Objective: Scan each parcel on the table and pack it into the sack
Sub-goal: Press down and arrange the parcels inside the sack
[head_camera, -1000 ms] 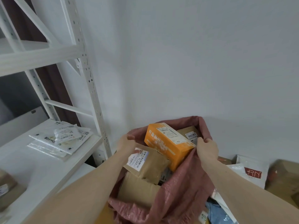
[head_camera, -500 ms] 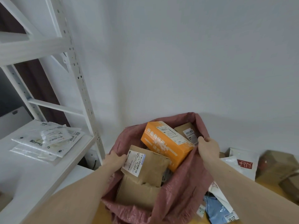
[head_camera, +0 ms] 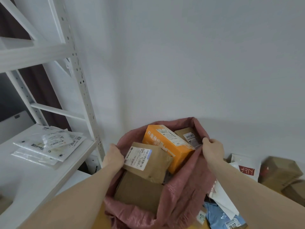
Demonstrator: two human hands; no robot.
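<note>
A pink woven sack (head_camera: 184, 192) stands open in front of me, full of parcels. Inside lie an orange box (head_camera: 166, 144) with a white label, a brown padded parcel (head_camera: 148, 162) with a barcode label, a plain cardboard box (head_camera: 138, 192) below it and a small brown box (head_camera: 188, 136) at the back. My left hand (head_camera: 113, 157) grips the sack's left rim beside the brown parcel. My right hand (head_camera: 212, 147) grips the right rim, fingers curled over the edge.
A white metal shelf unit (head_camera: 79, 90) stands at the left, with flat white mailers (head_camera: 49, 146) on its shelf. To the right of the sack lie a white bag with a red logo (head_camera: 245, 167), brown boxes (head_camera: 280, 172) and a blue parcel (head_camera: 221, 217). A grey wall is behind.
My left hand slid down and left along the sack's rim, widening the mouth. My right hand kept its hold on the right rim. The view shifted a little.
</note>
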